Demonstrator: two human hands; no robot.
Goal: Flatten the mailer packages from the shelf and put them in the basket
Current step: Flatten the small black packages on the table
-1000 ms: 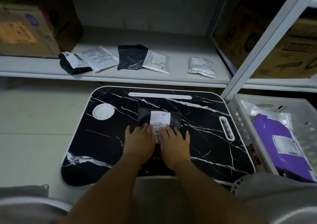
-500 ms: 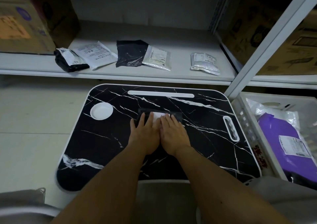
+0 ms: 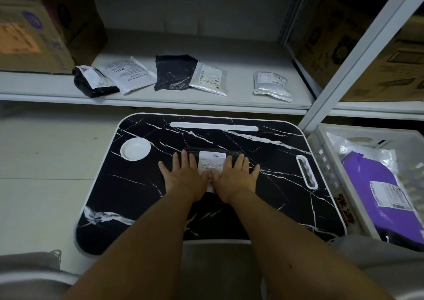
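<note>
Here, the black mailer (image 3: 212, 162) lies flat under left hand (image 3: 183, 175) and right hand (image 3: 236, 177).

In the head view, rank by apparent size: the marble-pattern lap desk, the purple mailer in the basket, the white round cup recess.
1. Marble-pattern lap desk, clearly largest.
2. Purple mailer, partly cut off by the frame edge.
3. White round cup recess, smallest.

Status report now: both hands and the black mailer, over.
Left hand and right hand flat, pressing black mailer on lap desk. Basket at right, path clear. Five mailers remain on shelf.
</note>
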